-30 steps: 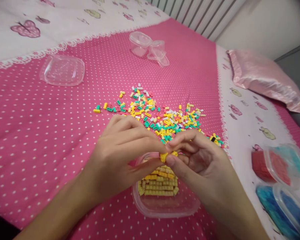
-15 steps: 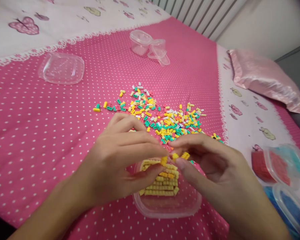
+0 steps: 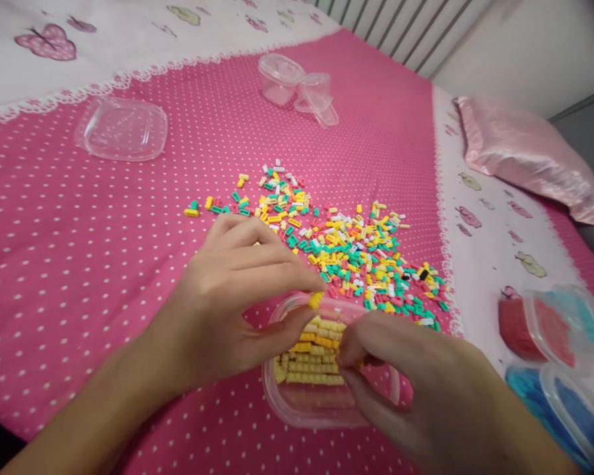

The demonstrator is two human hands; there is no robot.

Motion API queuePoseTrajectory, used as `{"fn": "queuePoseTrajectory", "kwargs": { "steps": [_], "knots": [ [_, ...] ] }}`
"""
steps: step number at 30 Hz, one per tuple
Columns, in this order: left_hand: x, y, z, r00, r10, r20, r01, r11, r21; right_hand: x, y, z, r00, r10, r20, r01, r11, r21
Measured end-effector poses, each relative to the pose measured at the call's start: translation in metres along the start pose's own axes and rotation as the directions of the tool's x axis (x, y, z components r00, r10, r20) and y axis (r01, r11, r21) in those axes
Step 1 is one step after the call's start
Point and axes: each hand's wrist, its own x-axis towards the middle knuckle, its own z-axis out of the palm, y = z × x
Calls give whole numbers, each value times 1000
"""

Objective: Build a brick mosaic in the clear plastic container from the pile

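Observation:
My left hand [image 3: 247,290] pinches a small yellow toy brick [image 3: 315,301] between thumb and forefinger, above the back left rim of a clear plastic container [image 3: 297,417]. Inside the container, rows of pale yellow bricks [image 3: 311,374] lie packed side by side, with darker yellow ones [image 3: 321,340] among them. My right hand [image 3: 406,369] is over the container's right part, its thumb and forefinger closed at the right end of the rows. A bit of yellow shows at those fingertips, but most of it is hidden.
A loose pile of small coloured bricks [image 3: 346,254] spreads behind the container on the pink dotted sheet. A clear lid [image 3: 126,130] lies back left, with small clear tubs [image 3: 280,79] farther back. Tubs of red [image 3: 529,326] and blue pieces [image 3: 574,412] stand right, below a pink pillow [image 3: 529,155].
My right hand has come down and toward me, from beside the left fingertips to the rows in the container. My left hand has shifted slightly left, still pinching the yellow brick.

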Motion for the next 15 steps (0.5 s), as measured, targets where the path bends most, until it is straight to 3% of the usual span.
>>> {"fn": "queuePoseTrajectory", "kwargs": {
  "steps": [15],
  "knots": [
    [-1, -1, 1, 1000, 7, 10, -7, 1000, -6, 2, -4, 8, 998, 48, 48, -35, 969, -243]
  ]
}}
